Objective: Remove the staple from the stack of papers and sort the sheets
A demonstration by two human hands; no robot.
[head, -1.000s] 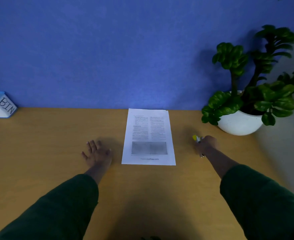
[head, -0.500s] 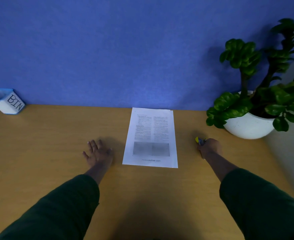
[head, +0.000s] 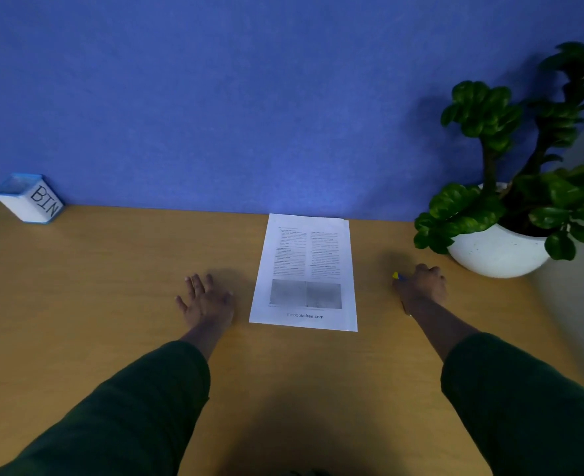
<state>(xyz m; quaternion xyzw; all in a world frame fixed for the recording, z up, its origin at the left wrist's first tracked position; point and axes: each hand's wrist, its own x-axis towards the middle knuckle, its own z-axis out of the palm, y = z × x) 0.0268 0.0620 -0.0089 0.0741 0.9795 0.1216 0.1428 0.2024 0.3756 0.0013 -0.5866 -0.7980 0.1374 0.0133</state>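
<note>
- Stack of papers (head: 304,273): one stack, lying flat on the wooden desk (head: 112,286) midway between the two hands, its far edge touching the blue wall (head: 249,97). The top sheet carries two columns of print, a grey picture block and a web address along the near edge. A sliver of a lower sheet shows at the right edge and the near right corner; the sheet count cannot be told. No staple can be made out at this size.
- Left hand (head: 208,300): one, lying palm down on the desk just left of the stack, apart from it. Fingers straight and slightly spread, pointing toward the wall; it holds nothing.
- Right hand (head: 421,286): one, reached out to the right of the stack, near the plant pot. Fingers curled down over a small tool (head: 397,276), of which only a yellow and blue tip shows at the thumb side; possibly a staple remover, though most of it is hidden.
- Sleeves: two, dark green, covering both forearms down to a little short of the wrists.
- Bin (head: 29,199): one small white box with a blue rim, lettered "BIN", at the far left against the wall, well apart from the stack.
- Potted plant (head: 496,252): one, with a round white pot and glossy green leaves, at the far right.
</note>
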